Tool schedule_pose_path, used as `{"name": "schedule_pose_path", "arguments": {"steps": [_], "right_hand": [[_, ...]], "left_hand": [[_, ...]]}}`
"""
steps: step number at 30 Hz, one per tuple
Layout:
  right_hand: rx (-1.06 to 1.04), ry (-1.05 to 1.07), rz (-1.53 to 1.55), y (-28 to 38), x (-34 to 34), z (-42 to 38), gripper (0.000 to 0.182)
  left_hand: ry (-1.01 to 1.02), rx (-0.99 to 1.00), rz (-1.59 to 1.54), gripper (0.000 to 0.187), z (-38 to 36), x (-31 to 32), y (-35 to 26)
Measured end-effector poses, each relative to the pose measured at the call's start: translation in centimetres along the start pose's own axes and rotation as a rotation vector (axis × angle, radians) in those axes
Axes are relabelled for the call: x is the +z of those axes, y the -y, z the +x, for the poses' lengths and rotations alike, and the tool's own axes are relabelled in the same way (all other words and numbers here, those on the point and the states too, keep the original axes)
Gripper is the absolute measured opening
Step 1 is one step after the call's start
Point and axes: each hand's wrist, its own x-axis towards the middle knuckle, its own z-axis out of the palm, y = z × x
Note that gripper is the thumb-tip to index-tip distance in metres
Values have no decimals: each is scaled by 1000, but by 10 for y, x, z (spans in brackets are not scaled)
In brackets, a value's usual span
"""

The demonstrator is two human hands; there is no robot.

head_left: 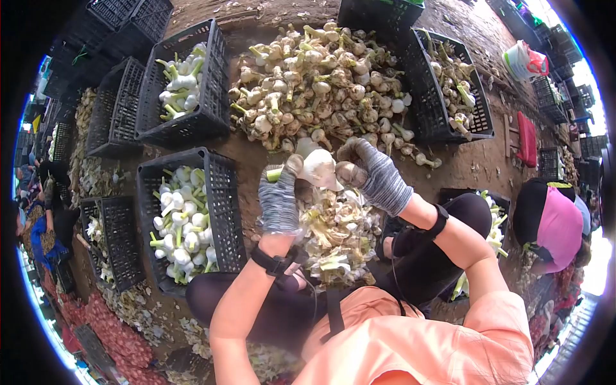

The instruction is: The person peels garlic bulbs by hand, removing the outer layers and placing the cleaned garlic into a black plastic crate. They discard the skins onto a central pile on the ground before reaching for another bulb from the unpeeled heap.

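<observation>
A white garlic bulb with a short green stem is held up in front of me, stem to the left. My left hand, in a grey knit glove, is closed around the stem end, and the cut green tip pokes out past the fingers. Gloved the same way, my right hand has its fingers and thumb curled in at the bulb's right side; whether loose skin is pinched there is hard to make out. Below both hands lies a heap of papery garlic skins, between my legs.
A big pile of unpeeled garlic lies ahead. Black crates of cleaned bulbs stand at left, one near, one farther. A crate of dirty garlic is at right. A person in pink sits far right.
</observation>
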Motion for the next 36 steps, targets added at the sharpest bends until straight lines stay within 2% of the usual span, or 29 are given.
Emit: {"name": "schedule_pose_path", "arguments": {"steps": [1,2,5,7,8,9,10,11,13,15,16,17,18,19,20,21,22,23,25,26,27,28,29,31,32,33,34,35,36], "right_hand": [[4,0,0,-3,4,0,35],[-16,-19,43,-7,7,0,37],[-17,-12,99,-17,16,1,41],[243,176,93,-16,14,2,44],[381,272,199,-11,8,7,37],[382,272,200,-8,1,8,37],[466,328,378,-7,-8,8,32],[549,382,556,-8,-14,8,27],[581,383,643,-8,-16,5,23],[549,328,681,1,-12,1,25],[493,244,599,7,-7,-5,27],[197,185,186,7,-1,-7,26],[109,148,71,10,0,-13,24],[23,108,-44,15,1,-16,22],[26,103,-44,12,0,-16,22],[-71,58,-1,6,0,-14,20],[-170,14,43,-1,-1,-11,18],[-161,-68,11,-9,-2,-5,15],[-66,33,-210,-32,-5,3,10],[-121,227,-326,-52,-1,-3,11],[-181,425,-443,-51,2,-4,12],[-61,785,-510,-47,2,-9,18],[-91,921,-430,-63,7,-21,21],[-254,952,-367,-72,10,-31,24],[-239,773,-536,-67,9,-35,25],[-243,769,-534,-64,8,-29,25],[-61,781,-599,-61,6,-19,26],[122,791,-662,-57,4,-9,27],[81,713,-589,-73,5,-7,28]], "left_hand": [[13,107,121,25,-1,0,2],[14,102,123,25,-1,0,3],[20,269,281,27,-2,1,7],[60,191,230,29,-10,3,3],[60,228,287,29,-5,-2,8],[58,267,344,29,-4,-3,7],[57,268,343,29,-6,-2,5],[20,205,315,28,-13,5,-3],[-16,143,285,28,-16,8,-8],[-9,151,316,30,-14,5,-7],[-10,154,314,30,-11,2,-3],[21,240,344,28,-8,0,2],[53,325,376,27,-6,-2,6],[56,325,377,27,-6,-4,8],[88,376,442,27,-8,-4,9],[122,426,507,27,-8,-4,10],[141,408,500,25,-8,-6,9],[143,407,503,25,-10,-3,7],[242,292,153,21,-15,4,-1],[341,203,69,18,-13,-2,-1],[342,211,71,18,-9,-5,-1],[353,88,-49,18,-5,-9,-1],[361,-38,-168,19,-4,-10,-1],[297,-91,-255,24,-8,-5,-10],[279,-208,-327,26,-2,-7,-12],[261,-327,-397,28,4,-11,-14],[140,-335,-441,27,11,-16,-12],[140,-333,-438,27,16,-20,-14],[46,-320,-449,25,22,-26,-18]]}}
